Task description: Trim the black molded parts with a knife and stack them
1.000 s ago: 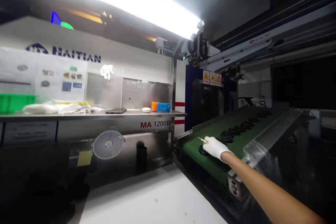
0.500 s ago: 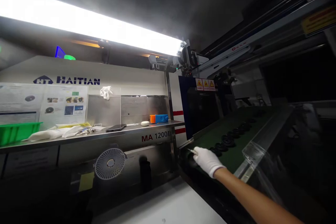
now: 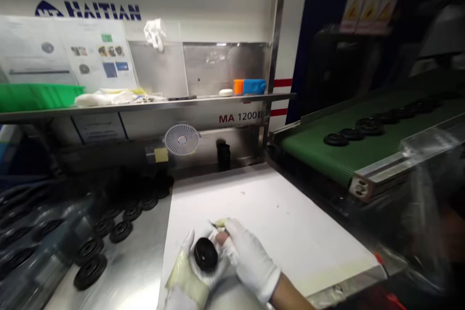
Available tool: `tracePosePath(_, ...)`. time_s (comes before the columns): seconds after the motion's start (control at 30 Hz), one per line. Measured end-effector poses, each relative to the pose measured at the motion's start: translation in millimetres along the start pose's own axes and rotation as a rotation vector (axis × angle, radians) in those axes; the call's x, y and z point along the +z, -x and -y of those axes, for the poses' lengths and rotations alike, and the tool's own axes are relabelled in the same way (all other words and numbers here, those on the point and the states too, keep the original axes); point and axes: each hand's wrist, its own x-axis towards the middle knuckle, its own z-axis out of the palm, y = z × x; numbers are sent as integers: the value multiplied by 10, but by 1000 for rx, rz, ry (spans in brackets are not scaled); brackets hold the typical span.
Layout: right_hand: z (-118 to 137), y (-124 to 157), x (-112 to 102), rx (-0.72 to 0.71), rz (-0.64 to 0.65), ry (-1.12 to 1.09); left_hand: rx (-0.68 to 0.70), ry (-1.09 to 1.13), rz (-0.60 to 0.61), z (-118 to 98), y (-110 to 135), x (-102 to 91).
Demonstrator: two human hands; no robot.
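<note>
White cotton gloves [image 3: 254,266] cover both hands. The left hand [image 3: 192,271] cradles a black moulded disc [image 3: 205,254] from below, its fingers curled together around the rim. The right hand [image 3: 250,260] presses its fingertips [image 3: 224,241] against the disc's edge, just beside a small pale yellow tip [image 3: 221,223]. Both hands sit over the near edge of a white board [image 3: 276,213]. Black ribbed discs [image 3: 90,271] lie on a steel table [image 3: 134,271] to the left, and more discs [image 3: 336,139] sit along a green conveyor belt [image 3: 327,155] to the right.

Steel shelf [image 3: 181,102], HAITIAN wall panel [image 3: 203,0], small round fan [image 3: 182,139]
</note>
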Motion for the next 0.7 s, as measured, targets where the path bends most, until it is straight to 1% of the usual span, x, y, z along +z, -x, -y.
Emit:
tracePosePath(0.03,-21,24,-13,-22,-4,-23,13,27,-92,-47,-14,-54)
tracePosePath(0.1,-71,82,11,-19,34,-61,78,57,-134,-139,-17,-140)
tracePosePath(0.17,-112,160,90,34,110,-79,153,52,-112,-197,-5,-183)
tracePosePath(0.23,-128,237,190,63,145,-26,208,33,-110,-206,-3,-183)
tracePosePath(0.33,-107,299,307,36,123,131,262,-2,-96,-164,-15,-131)
tracePosePath(0.43,-69,286,354,18,102,260,256,-27,-59,-119,22,-66)
tracePosePath(0.5,-56,266,365,6,85,301,246,-21,-54,-99,83,-34)
tracePosePath(0.6,-56,266,390,-13,52,330,297,27,-40,-75,162,-18)
tracePosePath(0.7,-48,314,447,4,44,402,286,63,-10,-64,142,-32)
